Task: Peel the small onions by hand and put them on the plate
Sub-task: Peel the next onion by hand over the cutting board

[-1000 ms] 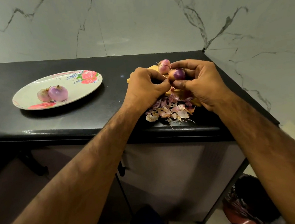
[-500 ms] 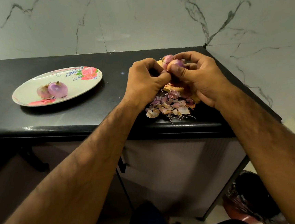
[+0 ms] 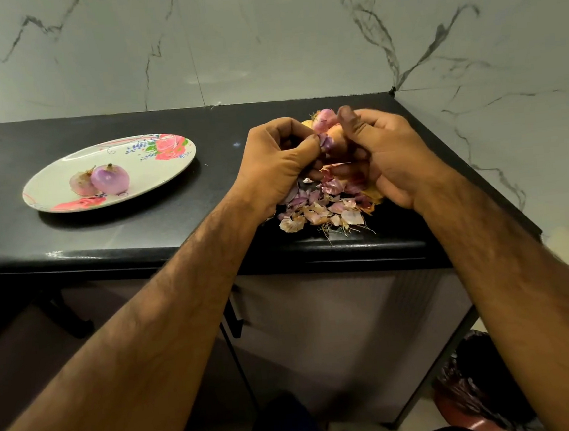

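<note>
My right hand grips a small onion above the black counter, thumb on top. My left hand pinches a purple flap of its skin between thumb and finger. Just behind the hands an unpeeled onion shows, partly hidden. A heap of loose peels lies under and in front of the hands near the counter's front edge. To the left, a floral oval plate holds two peeled onions side by side.
The black counter ends in a rounded front edge, with marble walls behind and on the right. A yellow board edge peeks out behind the hands. Cabinet fronts and a dark bin are below.
Both hands dropped slightly toward the peel heap. The left fingers now pull a purple flap of skin off the onion that the right hand has turned.
</note>
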